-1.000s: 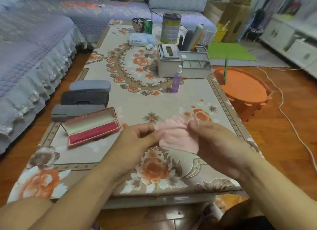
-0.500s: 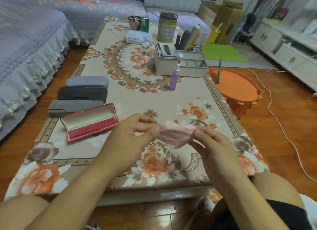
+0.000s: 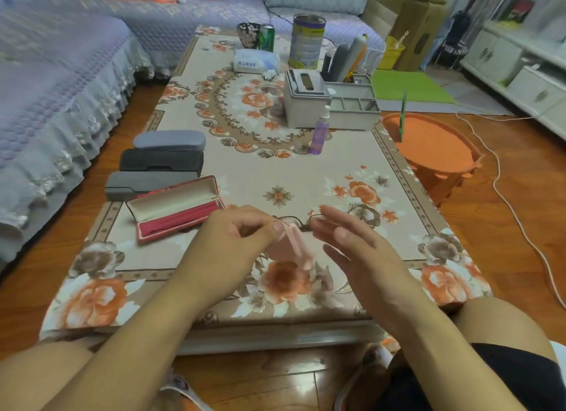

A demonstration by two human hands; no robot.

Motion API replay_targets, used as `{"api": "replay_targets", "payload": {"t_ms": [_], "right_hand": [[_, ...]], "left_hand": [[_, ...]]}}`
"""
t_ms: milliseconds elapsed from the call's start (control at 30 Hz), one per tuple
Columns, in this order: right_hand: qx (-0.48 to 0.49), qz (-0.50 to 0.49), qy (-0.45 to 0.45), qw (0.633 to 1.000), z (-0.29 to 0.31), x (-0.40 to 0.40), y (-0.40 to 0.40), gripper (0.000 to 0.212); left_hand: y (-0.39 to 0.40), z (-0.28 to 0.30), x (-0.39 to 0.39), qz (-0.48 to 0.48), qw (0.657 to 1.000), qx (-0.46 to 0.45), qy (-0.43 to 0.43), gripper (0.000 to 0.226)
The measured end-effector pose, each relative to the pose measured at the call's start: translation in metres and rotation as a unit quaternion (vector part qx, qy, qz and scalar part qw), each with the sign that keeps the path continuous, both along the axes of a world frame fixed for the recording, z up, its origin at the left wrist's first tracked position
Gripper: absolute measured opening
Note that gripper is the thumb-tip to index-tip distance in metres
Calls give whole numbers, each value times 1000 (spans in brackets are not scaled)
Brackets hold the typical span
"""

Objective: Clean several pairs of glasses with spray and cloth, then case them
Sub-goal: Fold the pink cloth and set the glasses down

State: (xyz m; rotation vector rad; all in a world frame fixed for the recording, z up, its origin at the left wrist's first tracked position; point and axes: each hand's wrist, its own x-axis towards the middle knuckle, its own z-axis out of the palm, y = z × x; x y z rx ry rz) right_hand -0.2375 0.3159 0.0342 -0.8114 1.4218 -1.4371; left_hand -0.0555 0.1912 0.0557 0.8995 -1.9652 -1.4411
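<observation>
The right hand (image 3: 346, 242) has let go and opened flat, so only the left hand (image 3: 239, 242) pinches the soft pink cloth (image 3: 291, 245) on the thin-rimmed glasses (image 3: 298, 222) above the counter (image 3: 275, 171), meaning wiping is nearly finished.

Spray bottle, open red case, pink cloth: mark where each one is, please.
Spray bottle (image 3: 319, 133): head view, on its purple body.
Open red case (image 3: 180, 219): head view, on the red lining of its lower half.
Pink cloth (image 3: 289, 245): head view, on the fold below the left hand's fingertips.
</observation>
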Motion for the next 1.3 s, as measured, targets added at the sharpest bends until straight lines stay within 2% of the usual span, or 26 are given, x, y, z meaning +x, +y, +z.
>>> {"api": "replay_targets", "payload": {"t_ms": [100,167,333,400,467,533,600,700,733,800,900,1000,1100,1167,1233,1300], "right_hand": [[45,105,191,975,6,8,-8,69],[69,133,248,957,8,12,-16,65],[54,99,160,981,12,15,-19,10],[37,77,137,987,11,14,-18,6],[5,49,92,995,11,13,-17,6],[-34,11,13,999,15,10,-17,17],[-66,-6,-53,996,23,6,-15,23],[-88,-15,-48,995,34,4,-12,19],[-88,-22,-30,995,36,3,-11,17],[-68,-51,25,996,37,3,-11,17],[-18,-121,147,982,28,2,-16,20],[20,-164,196,967,16,6,-19,30],[28,-203,190,960,8,6,-19,41],[22,-219,195,956,7,2,-18,41],[27,-212,193,958,10,-3,-14,31],[31,-185,179,966,14,-8,-9,20]], "left_hand": [[-1,3,6,-59,998,-11,-34,20],[-4,5,10,-85,995,-24,-42,23],[-18,2,20,-48,998,-32,16,18],[-21,-1,22,-24,998,-31,53,18],[-23,-2,26,-26,991,31,130,20],[-24,-2,32,-81,958,151,229,21],[-23,0,36,-158,909,261,282,20],[-19,6,35,-187,874,333,300,21],[-17,9,32,-165,874,345,301,24],[-11,15,24,-78,898,344,263,30],[-5,9,9,44,944,299,135,32],[-3,-2,-3,110,939,309,108,30],[-6,-8,-8,106,895,417,119,22],[-10,-11,-6,67,877,459,123,32],[-12,-12,-3,59,893,432,112,55],[-12,-9,2,71,934,343,74,59]]}}
